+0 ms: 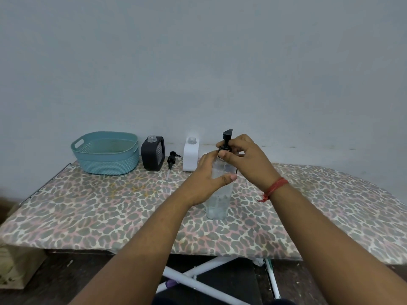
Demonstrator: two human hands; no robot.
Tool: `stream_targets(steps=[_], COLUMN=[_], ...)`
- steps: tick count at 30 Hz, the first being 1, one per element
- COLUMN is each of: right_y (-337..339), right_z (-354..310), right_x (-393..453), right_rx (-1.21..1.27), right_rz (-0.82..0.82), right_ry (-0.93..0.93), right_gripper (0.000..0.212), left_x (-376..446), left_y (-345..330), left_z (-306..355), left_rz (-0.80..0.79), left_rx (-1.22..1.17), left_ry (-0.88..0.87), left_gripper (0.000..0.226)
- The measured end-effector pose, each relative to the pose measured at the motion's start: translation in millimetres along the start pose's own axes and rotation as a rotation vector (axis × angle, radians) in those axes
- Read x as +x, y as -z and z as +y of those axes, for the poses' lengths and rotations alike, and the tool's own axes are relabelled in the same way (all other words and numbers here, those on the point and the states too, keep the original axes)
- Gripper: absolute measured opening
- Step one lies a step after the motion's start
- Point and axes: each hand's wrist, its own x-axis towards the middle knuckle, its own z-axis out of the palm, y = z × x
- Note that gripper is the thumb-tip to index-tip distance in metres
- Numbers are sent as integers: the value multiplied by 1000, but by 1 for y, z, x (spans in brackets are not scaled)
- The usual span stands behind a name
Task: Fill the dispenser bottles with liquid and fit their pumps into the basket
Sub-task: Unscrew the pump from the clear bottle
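Note:
A clear bottle [217,205] with liquid in it stands upright on the leopard-print board [110,212]. My left hand [204,181] grips its upper body. My right hand [246,159] pinches the collar of a black pump [226,137] sitting on the bottle's neck. Behind, a black dispenser bottle [153,154] and a white dispenser bottle [190,157] stand open-necked without pumps. A loose black pump [171,161] lies between them, tube toward me. The teal basket [105,153] sits at the back left with nothing visible inside.
The board runs along a pale blue wall. Its white folding legs [198,276] show below the front edge. A brown box [17,267] sits on the floor at the lower left.

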Motion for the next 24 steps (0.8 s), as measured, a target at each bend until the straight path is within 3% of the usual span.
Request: stream_targets(steps=[4, 10, 12, 15, 17, 21, 24], right_y=[-7, 12, 12, 9, 7, 9, 9], right_z=[-4, -7, -7, -8, -10, -17, -23], right_x=[0, 0, 1, 3, 4, 4, 2], right_rx=[2, 69, 12, -122, -164, -266, -151], right_rz=[69, -137, -116, 38, 78, 3, -72], right_ry=[-11, -23, -66, -41, -10, 9, -51], right_gripper=[18, 52, 60, 40, 22, 16, 20], left_x=[-1, -1, -1, 1, 2, 1, 1], left_y=[0, 0, -2, -4, -3, 1, 2], left_z=[-1, -2, -1, -3, -7, -10, -9], left_rz=[3, 25, 18, 88, 135, 168, 167], left_rx=[-13, -38, -20, 90, 231, 385, 389], left_ry=[13, -10, -5, -59, -91, -79, -67], left_gripper=[68, 72, 65, 58, 73, 92, 93])
